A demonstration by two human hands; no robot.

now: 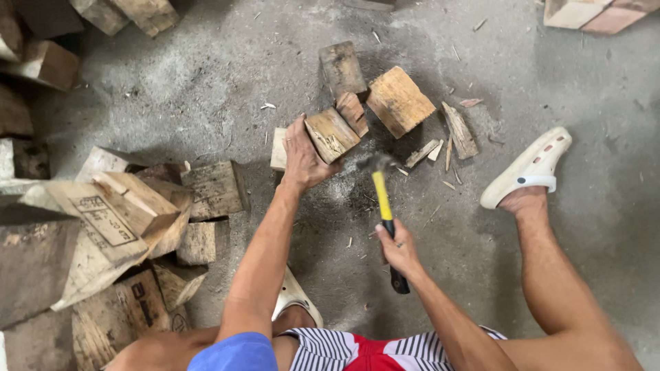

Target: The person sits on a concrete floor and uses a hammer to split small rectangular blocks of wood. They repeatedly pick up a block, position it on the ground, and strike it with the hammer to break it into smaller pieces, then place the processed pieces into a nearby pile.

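The left hand (pixel 302 159) grips a wooden block (pixel 331 135) on the concrete floor (pixel 206 82), steadying it. Just right of that block, the right hand (pixel 397 249) holds a yellow-handled hammer (pixel 382 199) tight, its head blurred. More blocks (pixel 399 100) lie behind.

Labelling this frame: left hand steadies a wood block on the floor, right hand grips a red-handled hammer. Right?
Not quite. The head view shows the hammer has a yellow handle with a black grip, not red. The rest stands: the left hand steadies a wood block on the floor, and the right hand grips the hammer.
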